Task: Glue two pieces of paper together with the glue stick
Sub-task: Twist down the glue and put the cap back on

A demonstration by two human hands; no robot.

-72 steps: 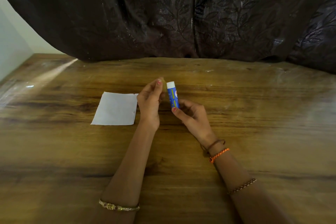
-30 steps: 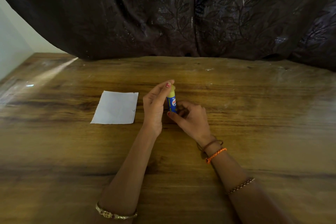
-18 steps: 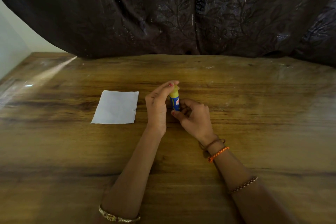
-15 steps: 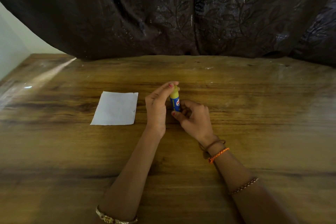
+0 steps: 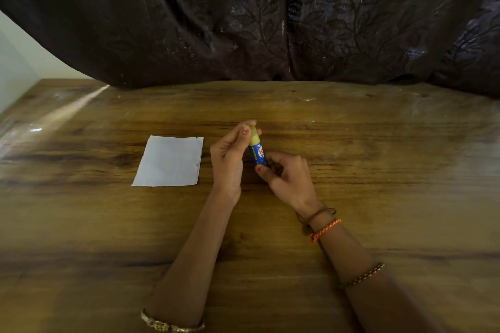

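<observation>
The person is holding the glue stick [image 5: 257, 153] upright above the bench [image 5: 378, 170], between both hands. The right hand [image 5: 288, 178] is pinching the lower end of the blue tube with thumb and curled fingers. The left hand [image 5: 230, 161] is pinching the yellowish top end with its fingertips; I cannot tell if this part is a cap or the bare glue. The paper [image 5: 169, 161] is lying flat on the bench, just beside the left hand and apart from it. Only one sheet is showing; a second one may be lying under it, but this is not visible.

The tube is looking light, stiff and smooth, so a small pinch on the blue body is probably enough, but it can slip when twisted. The paper is thin and soft, and it is likely creasing easily; holding it flat near an edge seems the safest.
</observation>
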